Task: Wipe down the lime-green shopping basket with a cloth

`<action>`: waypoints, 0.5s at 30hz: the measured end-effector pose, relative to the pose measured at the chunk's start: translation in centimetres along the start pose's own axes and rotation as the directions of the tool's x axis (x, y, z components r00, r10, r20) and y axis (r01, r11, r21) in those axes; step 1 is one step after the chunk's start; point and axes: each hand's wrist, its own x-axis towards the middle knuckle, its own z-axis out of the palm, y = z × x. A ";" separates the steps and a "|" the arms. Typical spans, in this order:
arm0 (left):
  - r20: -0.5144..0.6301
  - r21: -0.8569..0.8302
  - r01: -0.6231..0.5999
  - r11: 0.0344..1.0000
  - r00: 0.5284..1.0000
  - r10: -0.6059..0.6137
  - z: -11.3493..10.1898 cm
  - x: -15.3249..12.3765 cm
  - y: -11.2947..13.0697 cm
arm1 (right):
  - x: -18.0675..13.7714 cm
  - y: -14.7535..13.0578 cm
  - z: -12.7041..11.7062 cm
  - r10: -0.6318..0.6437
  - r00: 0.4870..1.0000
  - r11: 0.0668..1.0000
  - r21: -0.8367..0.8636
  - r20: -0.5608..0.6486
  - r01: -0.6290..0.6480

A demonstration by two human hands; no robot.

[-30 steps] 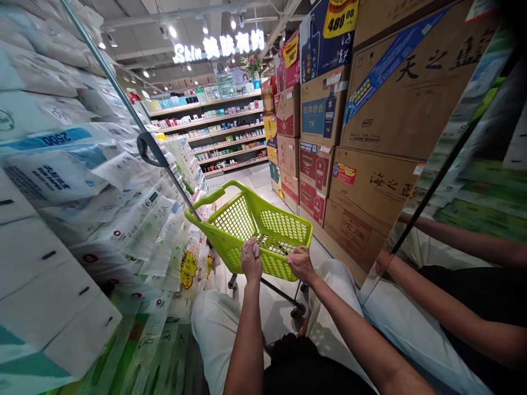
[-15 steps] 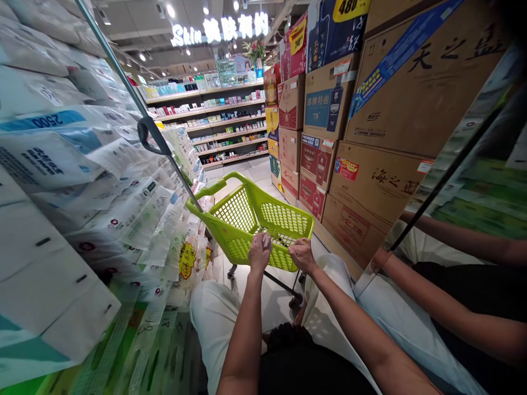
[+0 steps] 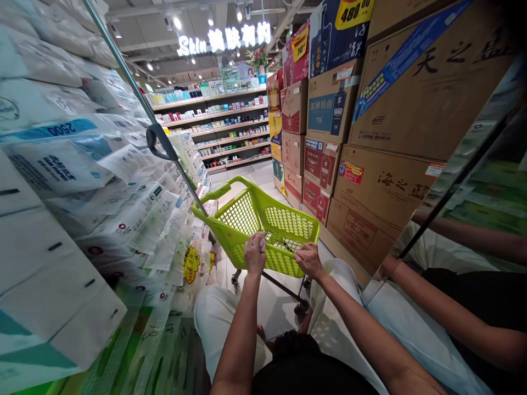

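Observation:
A lime-green plastic shopping cart point(image 3: 236, 249) with lattice walls stands in front of my knees, on dark legs with castors. My left hand point(image 3: 255, 255) is closed at the near rim of its basket, and a small pale crumpled piece, perhaps tissue, shows at the fingers. Farther right, my right hand point(image 3: 309, 260) has its fingers curled over the same rim near the corner. The basket floor shows through the lattice, partly hidden by my hands. A grey pole point(image 3: 123, 68) with a dark loop handle point(image 3: 160, 141) rises from the cart's left side.
Plastic-wrapped white packs point(image 3: 119, 164) are stacked high along the left. Stacked cartons point(image 3: 382, 123) line the right, beside a mirror-like panel point(image 3: 465, 219) reflecting my arm. Shelves of small goods point(image 3: 230, 126) stand at the far end of the tiled aisle point(image 3: 259, 174).
The view has shifted slightly, so the cart and surroundings sit a little lower and farther right. Both hands stay at the cart's rim.

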 end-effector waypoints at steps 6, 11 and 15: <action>0.118 0.068 0.001 0.998 0.993 -0.009 -0.5 0.3 1.9 | -0.3 1.4 -1.5 0.009 1.000 0.999 -0.049 0.023 -0.008; 0.091 0.210 0.107 0.972 0.988 -0.129 -1.5 2.1 1.7 | 1.2 0.0 -1.5 0.081 0.986 0.977 -0.208 0.148 -0.049; 0.129 0.201 -0.007 0.979 0.991 -0.019 -0.3 1.1 2.4 | 3.7 -3.4 0.2 0.107 0.971 0.950 -0.311 0.215 -0.036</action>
